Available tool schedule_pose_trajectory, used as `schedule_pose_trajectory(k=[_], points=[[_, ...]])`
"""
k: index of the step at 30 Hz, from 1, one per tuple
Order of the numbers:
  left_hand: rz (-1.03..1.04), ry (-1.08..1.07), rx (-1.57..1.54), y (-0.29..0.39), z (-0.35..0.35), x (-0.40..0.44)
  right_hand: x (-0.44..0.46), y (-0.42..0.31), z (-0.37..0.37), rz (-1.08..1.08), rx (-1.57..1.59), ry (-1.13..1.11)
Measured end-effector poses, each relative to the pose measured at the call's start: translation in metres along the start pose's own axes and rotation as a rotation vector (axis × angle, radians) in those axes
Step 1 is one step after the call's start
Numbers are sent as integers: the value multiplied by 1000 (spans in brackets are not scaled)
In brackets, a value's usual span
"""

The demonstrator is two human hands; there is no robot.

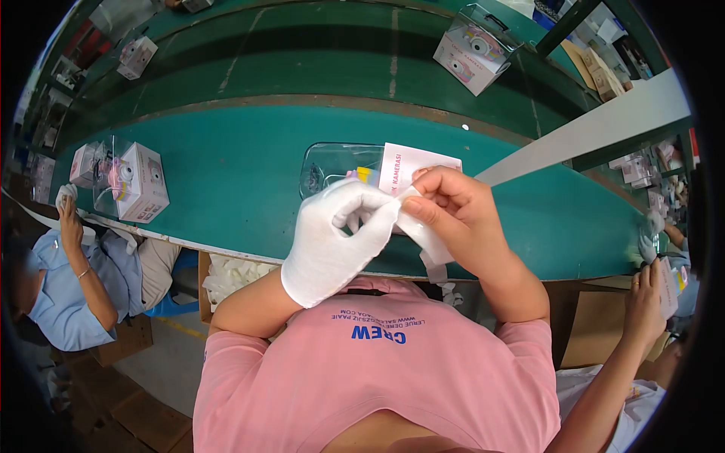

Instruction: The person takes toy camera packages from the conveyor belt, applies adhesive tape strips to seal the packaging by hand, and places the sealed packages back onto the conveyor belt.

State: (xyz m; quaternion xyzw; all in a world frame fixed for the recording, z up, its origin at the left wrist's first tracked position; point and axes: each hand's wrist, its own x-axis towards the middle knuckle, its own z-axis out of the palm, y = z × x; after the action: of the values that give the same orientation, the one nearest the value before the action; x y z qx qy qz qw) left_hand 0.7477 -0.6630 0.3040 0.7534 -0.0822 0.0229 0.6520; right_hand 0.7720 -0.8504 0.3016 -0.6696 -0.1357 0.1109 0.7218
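My left hand (340, 238), in a white glove, has its thumb and fingertips pinched together on the end of a white strip (427, 240). My bare right hand (457, 215) grips the same strip between thumb and bent fingers, meeting the left fingertips. The strip hangs down below the right hand over the table's near edge; whether it is paper, tape or cloth I cannot tell. Just beyond my hands lies a clear plastic box (317, 167) with a white and pink printed card (411, 162) and something yellow and purple inside, partly hidden by my hands.
Green table (226, 181); raised green belt (317, 64) behind it. Boxed toy cameras stand at left (143, 185) and on the belt (476, 49). A pale bar (589, 124) slants in from the right. Co-workers' arms (94, 291) flank me. An open carton (234, 279) sits below left.
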Motion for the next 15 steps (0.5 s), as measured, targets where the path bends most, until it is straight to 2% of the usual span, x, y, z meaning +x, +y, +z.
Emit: schedule_pose_trajectory(k=[3, 5, 6, 8, 10, 11, 13, 15], points=[[221, 49, 298, -8, -14, 1, -6, 1, -8, -24, -106, 61], [183, 294, 255, -17, -36, 5, -6, 4, -25, 6, -142, 142], [187, 291, 254, -26, -48, 11, -7, 8, -33, 3, -143, 146], [179, 524, 401, -47, -64, 19, -10, 18, -42, -39, -95, 263], [-60, 276, 256, -67, -66, 14, -10, 33, -38, -94, -66, 292], [-65, 275, 255, -64, -56, 9, -10, 40, -34, -149, -37, 320], [-6, 122, 226, -55, -22, -3, -10, 49, -30, -264, 24, 373], [2, 122, 283, -48, -17, -7, -10, 47, -27, -259, -46, 328]])
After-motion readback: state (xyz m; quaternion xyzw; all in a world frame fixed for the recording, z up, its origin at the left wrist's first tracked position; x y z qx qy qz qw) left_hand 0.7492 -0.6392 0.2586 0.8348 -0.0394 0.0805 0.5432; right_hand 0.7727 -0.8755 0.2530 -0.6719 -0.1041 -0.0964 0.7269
